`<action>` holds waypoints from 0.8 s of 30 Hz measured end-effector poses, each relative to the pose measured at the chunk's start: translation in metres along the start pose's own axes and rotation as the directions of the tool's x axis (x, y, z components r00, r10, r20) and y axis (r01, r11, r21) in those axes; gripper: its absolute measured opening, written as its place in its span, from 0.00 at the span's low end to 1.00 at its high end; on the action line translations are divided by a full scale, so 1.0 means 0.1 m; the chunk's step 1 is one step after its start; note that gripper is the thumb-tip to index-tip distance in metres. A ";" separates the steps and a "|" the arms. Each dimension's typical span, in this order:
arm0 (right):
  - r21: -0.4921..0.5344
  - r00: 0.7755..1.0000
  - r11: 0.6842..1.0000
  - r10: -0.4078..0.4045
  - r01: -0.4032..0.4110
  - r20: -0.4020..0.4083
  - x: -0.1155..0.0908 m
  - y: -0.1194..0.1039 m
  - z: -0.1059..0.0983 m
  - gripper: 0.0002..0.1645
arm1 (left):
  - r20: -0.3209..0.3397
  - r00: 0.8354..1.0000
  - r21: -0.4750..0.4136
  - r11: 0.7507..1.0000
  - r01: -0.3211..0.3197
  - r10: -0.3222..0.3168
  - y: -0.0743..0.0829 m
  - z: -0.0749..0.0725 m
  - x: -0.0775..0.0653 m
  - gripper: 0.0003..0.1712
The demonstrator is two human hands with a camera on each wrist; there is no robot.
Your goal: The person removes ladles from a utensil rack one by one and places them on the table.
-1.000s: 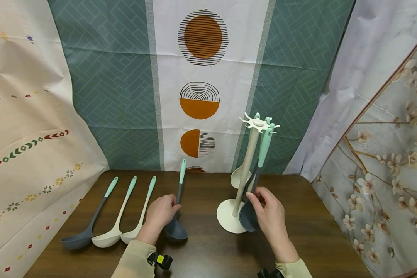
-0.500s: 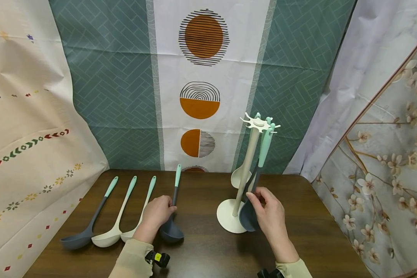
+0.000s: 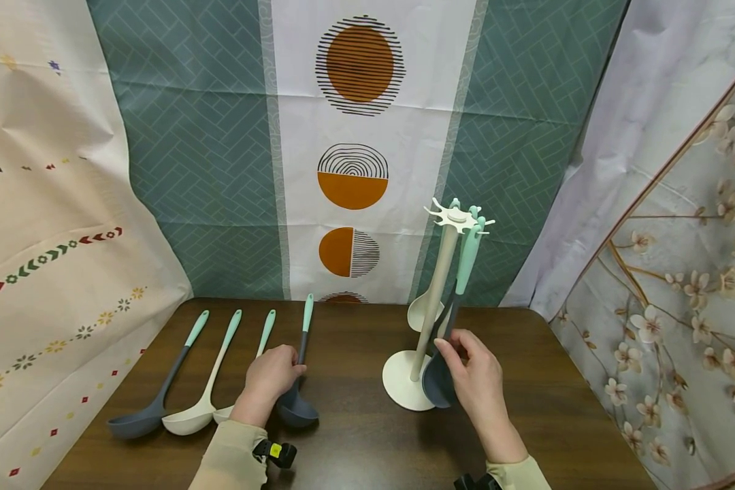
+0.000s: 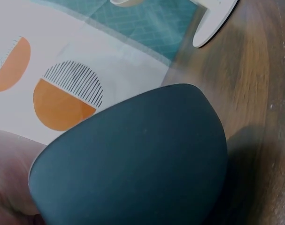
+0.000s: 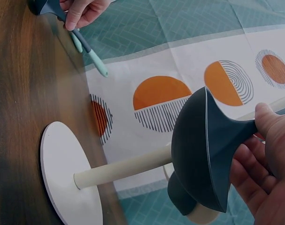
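Observation:
My left hand [image 3: 271,378] grips a dark grey ladle [image 3: 297,411] with a mint handle by its shaft, its bowl low over the table towards me. That bowl fills much of the left wrist view, underside showing. With thumb and fingers, my right hand [image 3: 474,378] pinches another dark grey ladle [image 5: 194,150] just above the bowl. This one hangs by its mint handle [image 3: 467,262] from the hooked top [image 3: 455,218] of a cream utensil stand [image 3: 399,388]. Behind it hang more utensils, including a cream one [image 3: 419,314], partly hidden by the post.
Left of my left hand, a dark grey ladle [image 3: 136,423] and a cream ladle [image 3: 188,420] lie on the brown table [image 3: 355,442]. A further cream ladle [image 3: 267,330] is partly covered by my left hand. A patterned curtain [image 3: 202,170] hangs behind the table.
My left hand has slid left and slightly towards me with its ladle, closer to the row of ladles. The right hand has stayed in place on the hanging ladle.

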State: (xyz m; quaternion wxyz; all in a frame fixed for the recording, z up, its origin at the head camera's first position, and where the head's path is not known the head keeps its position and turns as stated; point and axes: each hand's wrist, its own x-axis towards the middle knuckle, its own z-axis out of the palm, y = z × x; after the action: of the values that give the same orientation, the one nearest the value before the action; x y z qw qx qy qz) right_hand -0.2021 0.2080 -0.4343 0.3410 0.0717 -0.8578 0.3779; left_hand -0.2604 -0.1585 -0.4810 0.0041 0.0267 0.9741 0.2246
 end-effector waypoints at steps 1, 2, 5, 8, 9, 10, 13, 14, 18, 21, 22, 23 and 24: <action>0.000 1.000 1.000 0.005 -0.005 0.002 0.00 0.00 0.00 0.10 | 0.002 1.000 -0.001 1.000 0.003 -0.003 -0.01 -0.01 0.00 0.16; 0.000 1.000 1.000 0.007 -0.007 0.003 0.00 0.00 0.00 0.10 | 0.004 1.000 0.000 1.000 0.006 -0.006 -0.02 0.00 0.00 0.16; -0.001 1.000 1.000 0.013 -0.013 0.006 0.00 0.00 0.00 0.10 | 0.014 1.000 0.011 1.000 0.017 -0.017 -0.04 -0.01 0.00 0.17; -0.002 1.000 1.000 0.010 -0.010 0.004 0.00 0.00 0.00 0.10 | 0.029 0.999 0.022 0.999 0.026 -0.026 -0.07 -0.01 0.01 0.18; -0.003 1.000 1.000 0.008 -0.008 0.003 0.00 0.00 0.00 0.10 | 0.030 0.999 0.024 0.999 0.023 -0.024 -0.08 -0.01 0.01 0.18; -0.002 1.000 1.000 0.006 -0.006 0.002 0.00 0.00 0.01 0.10 | 0.032 0.999 0.025 0.999 0.023 -0.024 -0.08 -0.02 0.00 0.18; -0.005 1.000 1.000 -0.011 0.011 -0.005 0.00 -0.01 0.00 0.10 | 0.032 0.999 0.018 1.000 0.022 -0.022 -0.09 -0.02 0.00 0.20; -0.005 1.000 1.000 -0.015 0.015 -0.007 0.00 0.00 0.01 0.10 | 0.029 0.999 0.016 1.000 0.021 -0.021 -0.10 -0.03 -0.01 0.21; -0.007 1.000 1.000 -0.028 0.028 -0.012 -0.01 -0.01 0.00 0.10 | 0.022 0.999 0.016 0.999 0.028 -0.028 -0.11 -0.04 -0.02 0.21; -0.007 1.000 1.000 -0.028 0.028 -0.011 -0.01 -0.01 0.00 0.09 | 0.023 0.999 0.021 0.999 0.033 -0.033 -0.13 -0.05 -0.02 0.20; -0.007 0.999 1.000 -0.030 0.030 -0.011 -0.01 -0.01 0.00 0.09 | 0.026 0.999 0.023 0.999 0.034 -0.035 -0.13 -0.06 -0.03 0.20; -0.007 1.000 1.000 -0.027 0.027 -0.009 -0.01 -0.01 0.00 0.09 | 0.028 0.999 0.025 0.999 0.033 -0.034 -0.14 -0.06 -0.03 0.20; -0.006 1.000 1.000 -0.026 0.026 -0.008 -0.01 -0.01 0.00 0.09 | 0.033 0.999 0.026 0.999 0.035 -0.036 -0.14 -0.06 -0.03 0.20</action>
State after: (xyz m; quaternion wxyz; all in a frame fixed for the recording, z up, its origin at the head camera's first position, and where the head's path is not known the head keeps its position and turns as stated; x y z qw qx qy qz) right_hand -0.2010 0.2068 -0.4343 0.3495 0.0803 -0.8566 0.3710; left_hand -0.2581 -0.1745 -0.4816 0.0239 0.0131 0.9770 0.2113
